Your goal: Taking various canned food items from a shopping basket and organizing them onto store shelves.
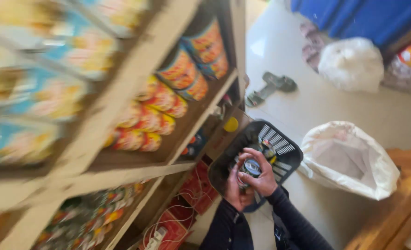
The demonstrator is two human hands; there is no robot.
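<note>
Dark-sleeved left hand (235,190) and right hand (261,178) meeting over a black slotted plastic basket (286,150), both wrapped around a small round tin with a pale blue-grey top (251,167). Left hand cupping the tin from below and behind, fingers curled on its side. Right hand laid across the front, thumb and fingers pinching the rim. Tin held just above the basket's open mouth, near its middle, slightly tilted toward the camera; label too blurred to tell. More small items lying inside the basket, hard to make out.

Wooden shelving (122,115) to the left, leaning steeply across the view. Stacked red-and-yellow noodle cups (154,115) on the middle shelf, orange-and-blue cups (191,65) on the shelf above, pale blue and yellow packets (52,83) higher up, all smeared by motion. Red cartons with white cords (177,217) under the lowest shelf. White plastic sack, open-mouthed (349,162), just beside the basket on the pale floor (307,102). Second white bag (351,62) farther off, near a blue sheet (354,16). Grey sandals (270,87) well apart on the floor.
</note>
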